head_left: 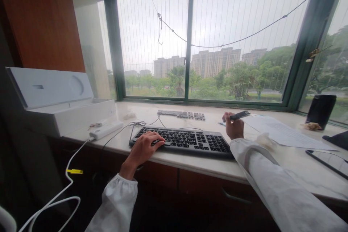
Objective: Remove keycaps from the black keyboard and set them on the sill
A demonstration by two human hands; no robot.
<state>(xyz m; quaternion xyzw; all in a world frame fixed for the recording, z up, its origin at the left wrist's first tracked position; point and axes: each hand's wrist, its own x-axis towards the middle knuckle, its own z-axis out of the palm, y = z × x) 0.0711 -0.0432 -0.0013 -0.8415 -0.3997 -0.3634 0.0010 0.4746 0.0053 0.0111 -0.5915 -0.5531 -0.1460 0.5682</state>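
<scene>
Fingers of the right hand (pixel 234 127) close around a dark slim object (pixel 239 115), raised beyond the right end of the keyboard (pixel 187 141); what it is I cannot tell. The left hand (pixel 146 144) lies palm down over the keyboard's left part, fingers bent, thumb and index near the long bar at the front; whether they pinch anything cannot be told. The keyboard lies flat along the front of the pale counter (pixel 187 165).

Behind it sits a band of grey keys (pixel 181 115), loose or joined I cannot say. A dark cable (pixel 137 124) loops in a tangle just past the keyboard's left back corner. Crumpled clear plastic (pixel 266 141) lies by the right wrist, and paper sheets (pixel 285 130) spread beyond it. Farther right stand a black upright object (pixel 321 111) and, nearer the front, a flat dark device (pixel 330 161).

The keyboard's front side runs near the counter's front edge, leaving a narrow bare strip there; bare surface also shows between the grey keys and the window (pixel 206 36).

At the left, a white box (pixel 81 117) stands with its lid (pixel 54 87) raised, two recesses in the lid's inner face; the box's inside is mostly hidden. Just beside it lies a white power strip (pixel 106 129).
</scene>
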